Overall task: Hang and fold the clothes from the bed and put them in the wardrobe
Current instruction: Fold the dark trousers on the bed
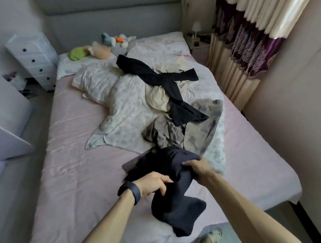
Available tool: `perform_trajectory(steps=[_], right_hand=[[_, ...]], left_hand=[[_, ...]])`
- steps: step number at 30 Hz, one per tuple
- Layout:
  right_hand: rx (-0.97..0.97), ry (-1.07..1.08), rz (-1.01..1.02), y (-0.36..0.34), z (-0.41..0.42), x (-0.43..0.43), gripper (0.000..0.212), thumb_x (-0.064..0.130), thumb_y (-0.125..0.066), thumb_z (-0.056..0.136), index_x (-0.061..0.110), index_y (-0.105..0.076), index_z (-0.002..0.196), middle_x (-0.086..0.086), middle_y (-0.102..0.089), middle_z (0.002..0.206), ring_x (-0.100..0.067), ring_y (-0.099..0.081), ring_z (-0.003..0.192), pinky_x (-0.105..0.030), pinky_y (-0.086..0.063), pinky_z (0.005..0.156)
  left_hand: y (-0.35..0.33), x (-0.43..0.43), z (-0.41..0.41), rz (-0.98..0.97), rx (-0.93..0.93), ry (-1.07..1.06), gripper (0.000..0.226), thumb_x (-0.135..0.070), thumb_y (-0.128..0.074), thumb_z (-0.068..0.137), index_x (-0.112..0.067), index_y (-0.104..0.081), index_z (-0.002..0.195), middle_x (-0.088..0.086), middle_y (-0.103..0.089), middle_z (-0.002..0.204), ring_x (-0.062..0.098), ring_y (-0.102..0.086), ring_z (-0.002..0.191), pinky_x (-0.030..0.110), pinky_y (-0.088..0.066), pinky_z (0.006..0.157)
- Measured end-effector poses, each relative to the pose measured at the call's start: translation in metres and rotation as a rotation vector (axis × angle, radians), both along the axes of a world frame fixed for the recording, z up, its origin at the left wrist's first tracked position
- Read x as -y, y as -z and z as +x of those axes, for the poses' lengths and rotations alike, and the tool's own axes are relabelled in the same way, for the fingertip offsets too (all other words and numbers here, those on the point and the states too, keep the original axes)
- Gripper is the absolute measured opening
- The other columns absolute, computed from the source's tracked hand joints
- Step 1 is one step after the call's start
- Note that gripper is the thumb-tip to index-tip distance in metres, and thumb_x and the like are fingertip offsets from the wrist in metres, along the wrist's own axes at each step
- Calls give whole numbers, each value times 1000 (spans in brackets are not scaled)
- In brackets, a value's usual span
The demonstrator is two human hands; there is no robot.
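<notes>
In the head view's lower centre, the left hand and right hand each curl their grip round a dark garment over the bed — black trousers and a beige garment lie heaped mid-frame, so most sorting seemingly awaits.

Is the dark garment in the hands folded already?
No, bunched: the dark garment sags crumpled between left hand and right hand.

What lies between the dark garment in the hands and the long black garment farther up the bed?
In the head view, a crumpled grey garment lies between the dark garment and black garment.
</notes>
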State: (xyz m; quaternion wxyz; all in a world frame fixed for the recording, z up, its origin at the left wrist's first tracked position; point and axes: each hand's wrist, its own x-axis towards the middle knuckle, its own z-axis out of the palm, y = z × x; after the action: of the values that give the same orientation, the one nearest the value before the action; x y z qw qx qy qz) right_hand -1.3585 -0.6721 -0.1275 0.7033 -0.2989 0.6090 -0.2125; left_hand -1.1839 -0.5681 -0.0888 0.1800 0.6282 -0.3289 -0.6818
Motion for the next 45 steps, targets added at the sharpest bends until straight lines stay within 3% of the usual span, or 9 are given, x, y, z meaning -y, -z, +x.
perform_trajectory(steps=[2,6,12,16,22,32,36,40,45], right_hand=[[-166,-37,-71,8,16,-7,19,-13,-60,77,-4,-65,93,-15,-62,78,-24,-59,61,-29,-48,56],[-205,-255,-237,7,9,-33,43,-17,-53,68,14,-70,92,-7,-61,73,-18,-53,58,-22,-42,46],[-62,-584,-345,-21,-42,-79,11,22,-67,60,23,-67,71,8,-59,66,-8,-50,64,-18,-37,61],[-169,-438,-349,-19,-81,-89,36,52,-75,76,18,-66,70,6,-60,68,-8,-53,65,-20,-38,64],[-277,-141,-283,11,-127,-113,52,39,-79,84,17,-44,53,2,-44,55,-12,-39,52,-21,-32,54],[-51,714,112,96,-192,-111,24,3,-64,62,14,-47,75,-1,-46,65,-16,-41,52,-26,-30,49],[68,820,423,143,-227,-111,43,36,-76,83,2,-69,108,-16,-75,106,-34,-72,96,-42,-57,90],[189,717,745,187,-252,-116,54,54,-67,89,7,-70,115,-17,-74,111,-36,-75,88,-45,-59,80],[-37,470,617,214,-275,-126,29,19,-70,86,6,-69,112,-12,-76,95,-29,-73,80,-38,-60,76]], left_hand=[[4,-10,11,66,64,17,48,13,-47,81,-10,-73,113,-6,-65,114,9,-56,106,15,-42,78],[20,-22,30,121,181,-216,28,-31,-60,96,-27,-61,123,2,-59,133,18,-58,110,36,-44,95],[69,8,7,187,26,-559,111,-61,-73,79,-29,-2,158,11,-40,153,35,-57,122,45,-52,90],[106,22,-41,254,26,-442,129,-47,-83,77,-29,17,156,12,-50,145,29,-63,113,39,-58,83],[160,31,-96,128,421,181,90,-50,-60,92,-24,-6,159,11,-22,161,36,-32,143,43,-31,116],[271,51,-162,87,452,548,72,-67,-51,79,-25,-50,137,10,-58,135,35,-52,127,44,-42,105],[313,45,-181,-65,764,503,91,-61,-63,79,-17,-28,151,11,-32,152,33,-31,140,44,-27,116],[339,60,-196,-62,698,320,84,-47,-67,80,-21,-28,150,14,-39,144,37,-43,130,44,-38,109],[327,69,-198,119,406,250,45,-27,-68,76,-15,-61,118,12,-66,118,29,-61,98,31,-47,76]])
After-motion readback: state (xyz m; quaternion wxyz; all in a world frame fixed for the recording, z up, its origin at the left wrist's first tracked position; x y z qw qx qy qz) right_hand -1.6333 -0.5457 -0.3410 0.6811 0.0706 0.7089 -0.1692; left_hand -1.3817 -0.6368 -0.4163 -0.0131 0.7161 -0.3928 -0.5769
